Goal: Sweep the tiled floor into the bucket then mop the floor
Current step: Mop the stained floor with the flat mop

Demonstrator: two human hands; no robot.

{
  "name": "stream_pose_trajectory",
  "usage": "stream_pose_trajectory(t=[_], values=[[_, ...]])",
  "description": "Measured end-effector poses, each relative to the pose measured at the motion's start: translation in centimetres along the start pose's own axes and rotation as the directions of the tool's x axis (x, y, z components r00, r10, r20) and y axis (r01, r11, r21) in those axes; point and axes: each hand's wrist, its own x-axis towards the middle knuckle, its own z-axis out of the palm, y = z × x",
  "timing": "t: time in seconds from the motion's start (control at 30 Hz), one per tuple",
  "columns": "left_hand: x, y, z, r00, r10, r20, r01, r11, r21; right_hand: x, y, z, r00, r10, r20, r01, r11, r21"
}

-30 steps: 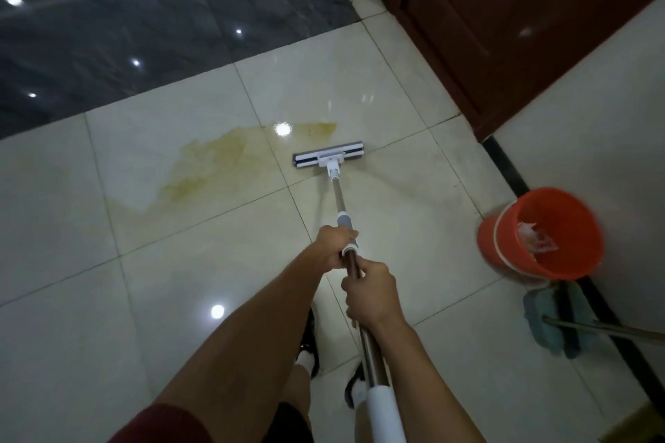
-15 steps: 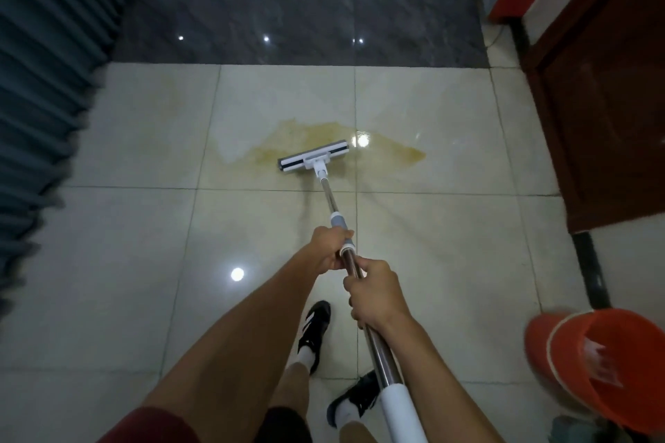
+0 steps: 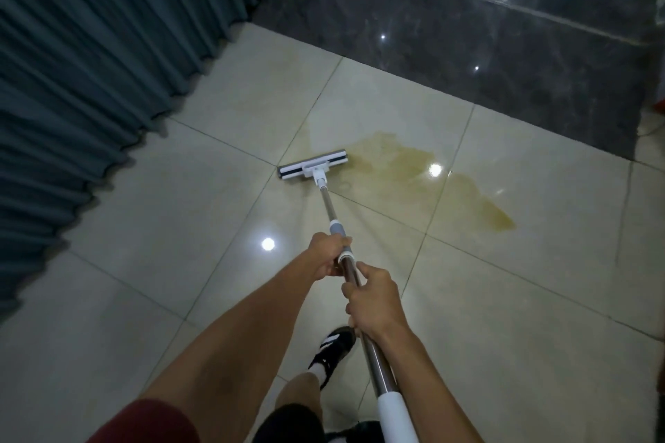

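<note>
Head view, single frame.

Item: squeegee (image 3: 313, 169), a flat white head with dark edge strips on a long metal pole (image 3: 329, 207). The head rests on the tiled floor (image 3: 172, 227), ahead of the person and slightly to the left. Its left part sits on dry-looking tile; its right end touches the left margin of the yellowish puddle (image 3: 414, 169).

Long axes: the pole runs from the white grip near the bottom edge up and slightly leftward to the head, tilted down toward the floor. The head lies crosswise to the pole, its right end a little farther away than its left.

Hands: the left hand (image 3: 329, 255) is wrapped round the pole at the grey collar, the nearer of the two to the head. The right hand (image 3: 374, 302) is clenched round the steel section just behind it. The two hands sit close together, almost touching.

Puddle: spreads right of the head across a grout line, tapering to a point at far right.

Bucket: not in view.

Surroundings: pleated teal curtain (image 3: 90, 65) at left, dark polished stone (image 3: 467, 54) beyond the tiles, a black-and-white shoe (image 3: 334, 347) below the hands.

Judgement: the liquid lies wholly to the right of the head, so the coming stroke likely turns on swinging it rightward behind the puddle.
</note>
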Motion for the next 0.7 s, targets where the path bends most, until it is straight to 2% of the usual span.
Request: stream_pose_trajectory(t=[0.2, 0.4, 0.57, 0.7], values=[[2.3, 1.3, -1.3, 1.000, -0.012, -0.021, 0.011, 0.998, -0.055, 2.8, -2.1, 1.1, 1.000, 0.012, 0.012, -0.011, 0.996, -0.092], [2.6, 0.8, 1.7, 0.997, -0.065, -0.041, 0.056, 0.981, -0.188, 3.7, -1.9, -2.0, 0.999, 0.015, 0.046, -0.009, 0.991, -0.134], [1.1, -0.1, 5.3, 0.995, -0.095, -0.030, 0.084, 0.960, -0.268, 3.9, -0.7, -5.5, 0.986, 0.070, 0.151, -0.055, 0.994, -0.096], [-0.2, -0.8, 7.8, 0.994, -0.110, -0.009, 0.103, 0.949, -0.298, 3.4, 0.2, -9.3, 0.935, 0.183, 0.304, -0.127, 0.973, -0.194]])
